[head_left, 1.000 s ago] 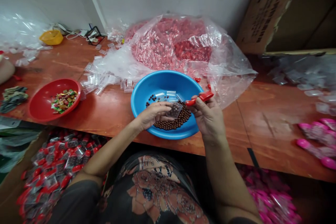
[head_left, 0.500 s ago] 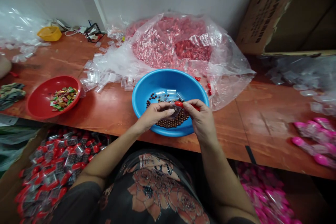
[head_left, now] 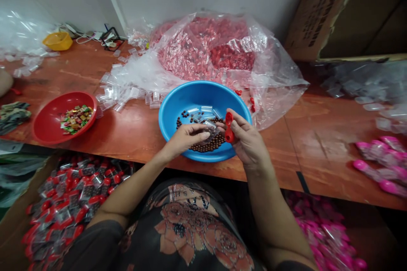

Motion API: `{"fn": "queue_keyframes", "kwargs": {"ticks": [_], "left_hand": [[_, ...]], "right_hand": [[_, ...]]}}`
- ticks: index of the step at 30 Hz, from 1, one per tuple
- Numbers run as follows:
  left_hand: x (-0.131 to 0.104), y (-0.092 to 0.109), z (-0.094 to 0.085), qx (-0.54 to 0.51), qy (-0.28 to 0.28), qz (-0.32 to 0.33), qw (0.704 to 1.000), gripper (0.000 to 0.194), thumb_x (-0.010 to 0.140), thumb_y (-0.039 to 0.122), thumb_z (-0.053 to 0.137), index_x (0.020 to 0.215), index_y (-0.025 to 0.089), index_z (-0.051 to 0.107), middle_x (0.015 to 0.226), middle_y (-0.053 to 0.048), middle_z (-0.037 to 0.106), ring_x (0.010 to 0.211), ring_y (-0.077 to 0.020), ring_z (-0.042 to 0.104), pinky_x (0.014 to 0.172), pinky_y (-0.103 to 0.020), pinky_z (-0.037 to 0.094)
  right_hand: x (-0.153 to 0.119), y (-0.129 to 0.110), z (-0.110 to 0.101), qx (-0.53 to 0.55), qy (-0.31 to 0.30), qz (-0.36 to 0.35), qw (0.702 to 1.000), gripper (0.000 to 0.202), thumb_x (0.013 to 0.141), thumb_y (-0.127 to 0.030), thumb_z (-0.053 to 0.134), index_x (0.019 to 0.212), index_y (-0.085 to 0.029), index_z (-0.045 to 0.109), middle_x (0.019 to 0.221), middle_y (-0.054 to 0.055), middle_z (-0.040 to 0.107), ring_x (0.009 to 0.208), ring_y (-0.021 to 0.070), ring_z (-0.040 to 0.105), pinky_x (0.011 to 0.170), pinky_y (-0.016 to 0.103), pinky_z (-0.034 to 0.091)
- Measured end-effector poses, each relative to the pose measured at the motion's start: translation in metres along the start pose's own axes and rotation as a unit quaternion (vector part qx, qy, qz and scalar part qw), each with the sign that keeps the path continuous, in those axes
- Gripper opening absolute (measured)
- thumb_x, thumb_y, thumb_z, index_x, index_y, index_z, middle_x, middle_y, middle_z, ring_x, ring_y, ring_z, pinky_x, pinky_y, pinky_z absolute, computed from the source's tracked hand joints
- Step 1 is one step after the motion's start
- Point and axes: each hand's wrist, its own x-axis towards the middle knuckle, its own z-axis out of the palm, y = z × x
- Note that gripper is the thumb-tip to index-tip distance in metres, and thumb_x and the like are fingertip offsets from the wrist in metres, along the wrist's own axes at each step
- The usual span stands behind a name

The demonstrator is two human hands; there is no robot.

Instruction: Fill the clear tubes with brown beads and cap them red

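Over a blue basin [head_left: 165, 112], my left hand [head_left: 187, 139] is closed around a small clear plastic container [head_left: 211, 134] with dark beads showing inside. Beside it, my right hand [head_left: 249, 139] pinches a red plastic cap [head_left: 229, 126], which is apart from the container and has a round end above and another below. Brown bead-like balls [head_left: 208, 147] lie in the bottom of the basin, along with several empty clear containers [head_left: 206, 110].
Behind the basin lies a clear bag of red caps [head_left: 203, 46]. Loose clear containers [head_left: 117, 93] and a red bowl of wrapped candies [head_left: 47, 118] are to the left. Red-capped filled containers [head_left: 70, 203] sit below the table edge; pink-capped pieces [head_left: 386, 163] lie at right.
The red cap was at the container's mouth, between both hands. My right hand has drawn it away to the right and turned it upright. My left hand stays nearly in place.
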Motion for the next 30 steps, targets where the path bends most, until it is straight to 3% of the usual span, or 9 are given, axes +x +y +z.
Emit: {"fn": "queue_keyframes", "kwargs": {"ticks": [6, 10, 15, 18, 21, 26, 30], "left_hand": [[-0.002, -0.008, 0.002, 0.017, -0.026, -0.011, 0.999, 0.041, 0.077, 0.036, 0.073, 0.112, 0.016, 0.072, 0.108, -0.009, 0.073, 0.091, -0.0167, 0.065, 0.081, -0.031, 0.053], [-0.004, -0.01, 0.001, 0.003, -0.021, -0.014, 1.0, 0.042, 0.076, 0.036, 0.075, 0.111, 0.015, 0.073, 0.102, -0.009, 0.073, 0.086, -0.016, 0.065, 0.078, -0.031, 0.053], [-0.007, -0.009, 0.003, -0.054, -0.027, -0.037, 0.998, 0.044, 0.075, 0.036, 0.077, 0.113, 0.016, 0.073, 0.104, -0.009, 0.074, 0.088, -0.0173, 0.068, 0.08, -0.033, 0.055], [-0.006, -0.009, 0.003, -0.092, -0.027, -0.034, 0.995, 0.044, 0.075, 0.035, 0.078, 0.114, 0.016, 0.072, 0.106, -0.01, 0.074, 0.089, -0.018, 0.069, 0.082, -0.034, 0.055], [-0.004, -0.008, 0.001, -0.117, -0.018, -0.014, 0.993, 0.042, 0.076, 0.033, 0.078, 0.114, 0.015, 0.072, 0.108, -0.01, 0.074, 0.091, -0.0173, 0.069, 0.086, -0.034, 0.055], [-0.002, -0.007, -0.005, -0.081, -0.013, 0.03, 0.996, 0.037, 0.079, 0.033, 0.075, 0.112, 0.016, 0.073, 0.107, -0.009, 0.074, 0.091, -0.0161, 0.069, 0.088, -0.033, 0.054], [-0.002, -0.008, -0.007, -0.01, 0.018, 0.079, 0.997, 0.035, 0.082, 0.033, 0.071, 0.114, 0.018, 0.074, 0.111, -0.009, 0.074, 0.096, -0.0166, 0.067, 0.092, -0.033, 0.053]], "right_hand": [[-0.002, -0.001, 0.005, 0.067, 0.001, 0.025, 0.997, 0.044, 0.07, -0.04, 0.082, 0.111, -0.031, 0.069, 0.093, -0.003, 0.072, 0.087, 0.017, 0.072, 0.083, 0.037, 0.064], [-0.004, -0.004, 0.005, 0.089, 0.006, -0.019, 0.996, 0.044, 0.076, -0.032, 0.077, 0.117, -0.038, 0.061, 0.093, -0.007, 0.067, 0.088, 0.0135, 0.072, 0.09, 0.036, 0.061], [-0.005, 0.003, 0.012, 0.094, 0.056, -0.086, 0.99, 0.027, 0.075, -0.033, 0.079, 0.096, -0.03, 0.061, 0.095, -0.006, 0.064, 0.092, 0.0114, 0.069, 0.092, 0.033, 0.06], [-0.008, 0.013, 0.015, 0.035, 0.064, -0.132, 0.989, 0.021, 0.078, -0.033, 0.076, 0.088, -0.026, 0.059, 0.103, -0.004, 0.065, 0.093, 0.0119, 0.067, 0.094, 0.036, 0.058], [-0.013, 0.016, 0.009, -0.06, 0.057, -0.184, 0.979, 0.011, 0.085, -0.03, 0.07, 0.095, -0.028, 0.066, 0.106, -0.001, 0.066, 0.099, 0.0131, 0.065, 0.098, 0.035, 0.054], [-0.019, 0.003, -0.001, -0.303, -0.04, -0.267, 0.914, 0.027, 0.095, -0.023, 0.057, 0.114, -0.033, 0.071, 0.114, 0.002, 0.066, 0.11, 0.0166, 0.062, 0.1, 0.038, 0.051], [-0.019, -0.006, -0.002, -0.352, -0.096, -0.294, 0.883, 0.034, 0.097, -0.018, 0.052, 0.122, -0.033, 0.067, 0.122, 0.003, 0.068, 0.115, 0.0179, 0.063, 0.103, 0.041, 0.051]]}}
